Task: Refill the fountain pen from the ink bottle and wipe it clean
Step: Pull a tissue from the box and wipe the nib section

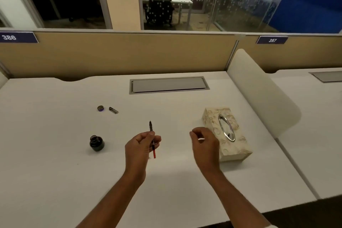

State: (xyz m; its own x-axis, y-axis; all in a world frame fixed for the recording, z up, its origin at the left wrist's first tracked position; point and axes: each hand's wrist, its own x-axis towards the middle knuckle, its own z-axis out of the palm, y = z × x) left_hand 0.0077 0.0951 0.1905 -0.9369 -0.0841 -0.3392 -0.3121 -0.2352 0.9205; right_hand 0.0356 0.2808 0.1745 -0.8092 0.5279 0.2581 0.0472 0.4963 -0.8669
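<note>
My left hand [140, 146] holds the fountain pen [152, 136] above the white desk, nib end pointing away from me and the red converter end toward me. The open dark ink bottle [96, 143] stands on the desk to the left of that hand. Farther back lie the bottle's cap [100, 108] and a dark pen part [113, 110], side by side. My right hand [204, 143] hovers with curled fingers just left of the patterned tissue box [226, 133]; a small pale bit shows between its fingers, too small to tell what it is.
A grey cable hatch [168, 84] is set into the white desk [55, 172] near the back. A tan partition [120, 53] closes off the far side. A white side divider [259, 87] rises right of the tissue box, with a neighbouring desk beyond it.
</note>
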